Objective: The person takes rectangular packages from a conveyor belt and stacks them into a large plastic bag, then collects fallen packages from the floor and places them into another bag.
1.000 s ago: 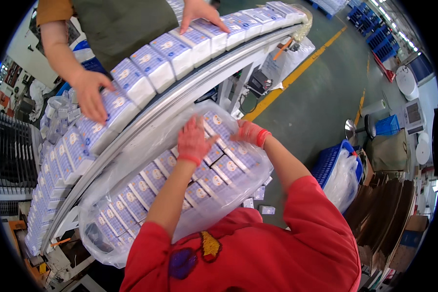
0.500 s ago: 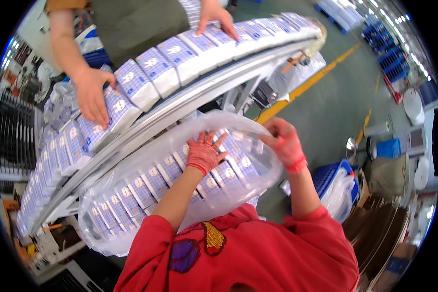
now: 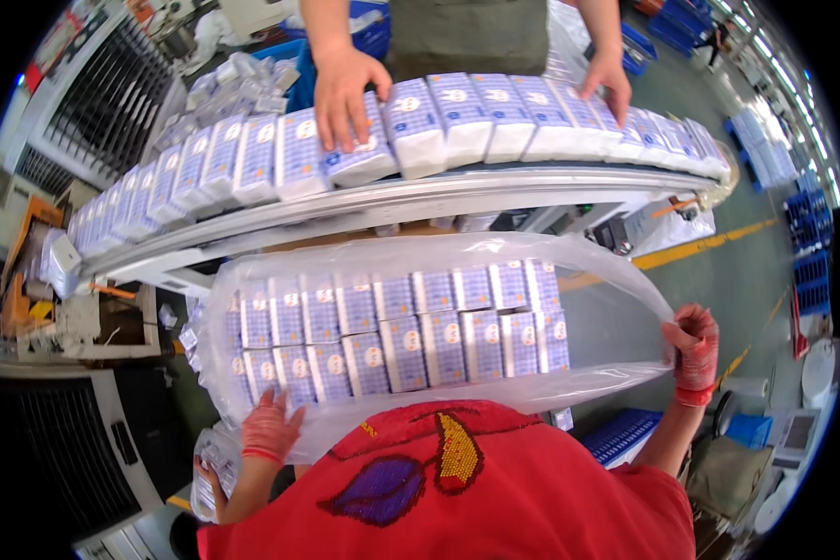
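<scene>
A large clear plastic bag (image 3: 467, 247) lies before me, holding two rows of tissue packs (image 3: 403, 353) in blue-checked wrapping with a small rabbit print. My right hand (image 3: 695, 355), in a reddish mesh glove, pinches the rim of the bag at its right end and holds the mouth stretched out. My left hand (image 3: 271, 427), gloved alike, rests with spread fingers against the near left side of the bag, beside the packs. Bare film spans the space between the last packs and my right hand.
Beyond the bag a curved conveyor (image 3: 420, 194) carries a long line of similar packs (image 3: 462, 117). A co-worker's hands (image 3: 345, 98) press on them. Another bare hand (image 3: 215, 487) shows at lower left. A blue basket (image 3: 621, 434) stands at right.
My left hand has left the packs' top and moved to the near left side. My right hand has pulled the bag's rim outward to the right. The view has turned.
</scene>
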Action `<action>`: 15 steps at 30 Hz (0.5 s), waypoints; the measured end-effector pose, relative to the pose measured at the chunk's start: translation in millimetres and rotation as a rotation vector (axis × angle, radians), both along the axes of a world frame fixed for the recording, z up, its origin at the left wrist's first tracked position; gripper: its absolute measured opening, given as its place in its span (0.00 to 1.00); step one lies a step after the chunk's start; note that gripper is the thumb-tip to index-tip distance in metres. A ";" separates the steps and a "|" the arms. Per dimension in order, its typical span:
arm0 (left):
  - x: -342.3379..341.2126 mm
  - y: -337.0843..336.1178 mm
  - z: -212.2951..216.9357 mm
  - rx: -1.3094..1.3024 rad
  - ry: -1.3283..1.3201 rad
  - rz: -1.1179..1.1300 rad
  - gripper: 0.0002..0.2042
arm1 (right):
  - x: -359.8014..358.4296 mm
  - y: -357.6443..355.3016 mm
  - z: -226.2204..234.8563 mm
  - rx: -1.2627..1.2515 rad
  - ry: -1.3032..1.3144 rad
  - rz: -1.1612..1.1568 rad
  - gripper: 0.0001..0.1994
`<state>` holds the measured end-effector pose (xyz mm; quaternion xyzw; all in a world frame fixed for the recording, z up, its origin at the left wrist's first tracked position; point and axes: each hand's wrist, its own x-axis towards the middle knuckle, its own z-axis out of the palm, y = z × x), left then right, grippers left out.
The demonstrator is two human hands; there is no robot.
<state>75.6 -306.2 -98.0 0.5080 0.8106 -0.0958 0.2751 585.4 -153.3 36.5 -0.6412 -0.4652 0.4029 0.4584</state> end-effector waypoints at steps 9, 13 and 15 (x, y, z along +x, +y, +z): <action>-166.9 83.5 1.5 0.399 0.090 0.206 0.31 | -87.7 150.1 -9.6 -0.229 -1.202 0.704 0.37; -141.0 105.7 15.7 0.534 -0.563 0.326 0.22 | -94.3 192.0 -95.4 -0.229 -1.328 0.864 0.28; -169.6 95.4 59.7 0.555 -0.818 0.568 0.18 | -86.5 179.2 -55.3 -0.101 -1.299 0.581 0.19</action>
